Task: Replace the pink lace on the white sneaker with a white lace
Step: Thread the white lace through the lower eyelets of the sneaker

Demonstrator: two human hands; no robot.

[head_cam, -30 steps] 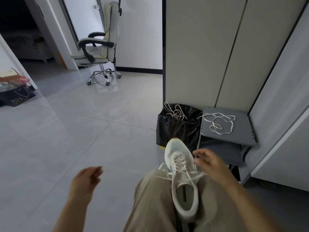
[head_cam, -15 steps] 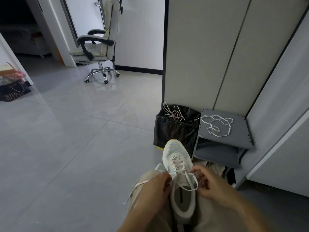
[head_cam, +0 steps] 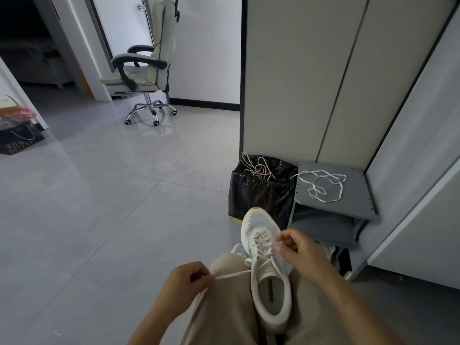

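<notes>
white sneaker point(head_cam: 270, 268) on the lap, toe to 12, pale lace point(head_cam: 234, 273) threaded in it. left hand point(head_cam: 183, 288) at 8 pinches one end, strand taut. right hand point(head_cam: 302, 252) at 2 pinches lace at the eyelets, hides that edge. black bin bag point(head_cam: 258, 195) at 12, pinkish lace point(head_cam: 257, 169) on top; grey stool point(head_cam: 353, 202) at 1 carries loose white lace point(head_cam: 323, 185); office chair point(head_cam: 142, 70) far at 11

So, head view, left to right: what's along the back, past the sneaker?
black shopping bag → office chair → black bin bag with the pink lace on top → grey shelf holding the white lace
</notes>
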